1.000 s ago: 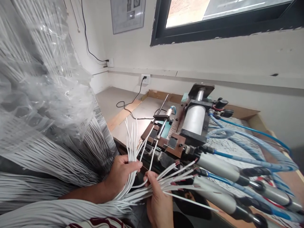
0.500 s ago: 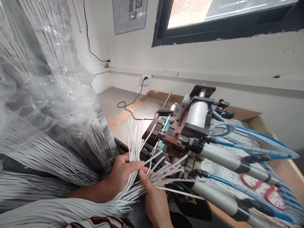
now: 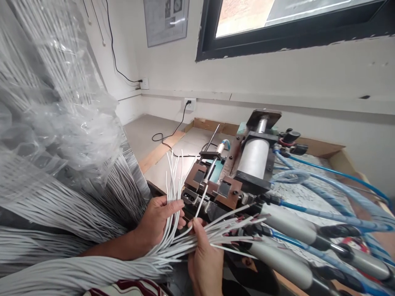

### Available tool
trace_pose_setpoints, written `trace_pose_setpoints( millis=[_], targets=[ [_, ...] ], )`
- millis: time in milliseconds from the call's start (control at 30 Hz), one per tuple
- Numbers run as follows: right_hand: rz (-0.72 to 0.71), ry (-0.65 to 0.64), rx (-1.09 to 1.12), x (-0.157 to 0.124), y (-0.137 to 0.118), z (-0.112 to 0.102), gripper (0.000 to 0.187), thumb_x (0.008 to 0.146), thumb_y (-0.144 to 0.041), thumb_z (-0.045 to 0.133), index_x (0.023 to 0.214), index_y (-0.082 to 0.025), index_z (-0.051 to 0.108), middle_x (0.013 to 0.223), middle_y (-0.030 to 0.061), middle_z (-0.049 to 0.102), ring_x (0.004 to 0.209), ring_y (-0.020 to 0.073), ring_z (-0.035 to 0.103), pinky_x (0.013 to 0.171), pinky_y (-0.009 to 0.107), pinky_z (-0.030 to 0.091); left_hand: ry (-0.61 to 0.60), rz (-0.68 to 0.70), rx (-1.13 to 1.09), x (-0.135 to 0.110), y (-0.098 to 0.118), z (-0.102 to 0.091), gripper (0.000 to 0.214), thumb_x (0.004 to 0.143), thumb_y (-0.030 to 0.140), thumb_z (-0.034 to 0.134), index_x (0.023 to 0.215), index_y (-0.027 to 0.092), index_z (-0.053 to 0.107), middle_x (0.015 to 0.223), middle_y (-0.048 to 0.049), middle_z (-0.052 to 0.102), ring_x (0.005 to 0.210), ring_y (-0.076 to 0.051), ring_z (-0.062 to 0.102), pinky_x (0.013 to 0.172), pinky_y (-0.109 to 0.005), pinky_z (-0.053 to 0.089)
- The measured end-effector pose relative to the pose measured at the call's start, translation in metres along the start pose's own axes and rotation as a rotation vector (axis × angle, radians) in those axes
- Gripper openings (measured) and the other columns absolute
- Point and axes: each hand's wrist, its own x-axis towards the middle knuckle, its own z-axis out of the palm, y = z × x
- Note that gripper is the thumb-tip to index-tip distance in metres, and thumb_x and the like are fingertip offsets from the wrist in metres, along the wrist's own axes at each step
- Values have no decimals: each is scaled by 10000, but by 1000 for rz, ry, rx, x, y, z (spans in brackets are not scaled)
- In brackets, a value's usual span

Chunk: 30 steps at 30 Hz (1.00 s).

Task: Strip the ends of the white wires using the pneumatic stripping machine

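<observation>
My left hand (image 3: 162,220) is closed round a fan of grey-white cables (image 3: 173,185), their free ends pointing up. Beside it, my right hand (image 3: 205,255) grips more of these cables, whose ends spread to the right; some tips show reddish inner wires. Between its thumb and fingers a single cable (image 3: 201,203) stands apart, its tip at the front of a machine with air cylinders (image 3: 253,158). Brown plates (image 3: 226,191) sit at that front, around a thin metal rod. Whether the tip is between the plates I cannot tell.
A thick bundle of cables (image 3: 77,275) runs across my lap. More cables hang at the left under clear plastic wrap (image 3: 83,135). Blue air hoses (image 3: 327,209) loop at the right, over bench littered with dark scraps. A black power cord (image 3: 168,142) lies behind the machine.
The right hand has shifted slightly right, and one cable now stands singled out toward the machine. The brown plates have moved apart and the right-hand cylinders have shifted outward.
</observation>
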Motion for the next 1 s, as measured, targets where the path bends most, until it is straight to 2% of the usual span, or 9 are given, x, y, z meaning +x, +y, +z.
trace_pose_setpoints(
  millis=[200, 300, 367, 467, 567, 633, 700, 833, 1000],
  targets=[
    [153, -15, 108, 3, -6, 7, 264, 492, -279, 774, 605, -164, 564, 539, -50, 523, 502, 100, 462, 512, 230, 408, 17, -41, 35, 0, 5, 1, 217, 598, 244, 694, 762, 114, 642, 514, 2, 612, 439, -95, 547, 484, -218, 453],
    [172, -11, 124, 5, -8, 9, 271, 476, -260, 781, 627, -171, 574, 563, -48, 545, 514, 110, 479, 537, 249, 429, 53, 0, 70, 1, 3, -2, 195, 597, 245, 688, 732, 118, 630, 461, 2, 595, 427, -102, 536, 465, -215, 437],
    [189, -51, 102, 5, -10, 9, 278, 485, -269, 782, 678, -175, 604, 613, -35, 583, 563, 131, 521, 598, 278, 455, 57, 48, 55, 1, 1, -2, 163, 602, 239, 689, 689, 124, 615, 476, 8, 592, 426, -96, 525, 451, -207, 414],
    [229, -203, 19, 3, -13, 9, 280, 526, -309, 771, 736, -175, 645, 687, 0, 633, 662, 181, 581, 710, 344, 466, 6, 99, 22, -1, -2, -2, 140, 603, 223, 699, 646, 127, 606, 506, 16, 590, 420, -76, 483, 450, -205, 376],
    [176, -306, -60, -1, -12, 7, 263, 571, -329, 750, 767, -178, 661, 772, 31, 662, 776, 215, 601, 795, 375, 439, -68, 95, -18, -3, -5, 0, 143, 581, 211, 720, 634, 122, 620, 551, -5, 621, 502, -109, 526, 545, -244, 414],
    [97, -289, -103, -3, -9, 4, 254, 597, -352, 734, 762, -175, 659, 807, 43, 662, 806, 218, 594, 813, 377, 425, -99, 69, -50, -5, -6, 0, 141, 575, 205, 723, 632, 121, 625, 558, -13, 628, 537, -127, 547, 604, -275, 433],
    [20, -230, -144, -4, -5, -1, 258, 614, -383, 720, 735, -168, 645, 796, 42, 650, 783, 210, 585, 807, 369, 418, -104, 62, -49, -5, -7, -1, 137, 580, 205, 719, 609, 115, 619, 517, -4, 601, 508, -111, 526, 583, -264, 422],
    [-30, -193, -232, -7, -1, -14, 271, 635, -420, 699, 712, -173, 617, 709, 17, 620, 703, 187, 559, 733, 326, 413, -37, 65, -13, -6, -8, -3, 156, 598, 239, 709, 622, 111, 623, 485, 14, 553, 445, -88, 483, 485, -231, 369],
    [-28, -205, -423, -16, -1, -29, 242, 624, -385, 699, 569, -170, 603, 555, -4, 558, 543, 140, 465, 552, 253, 356, 65, 55, 36, -6, -12, -6, 160, 601, 244, 713, 657, 109, 647, 519, 1, 569, 480, -86, 491, 473, -214, 370]
  ],
)
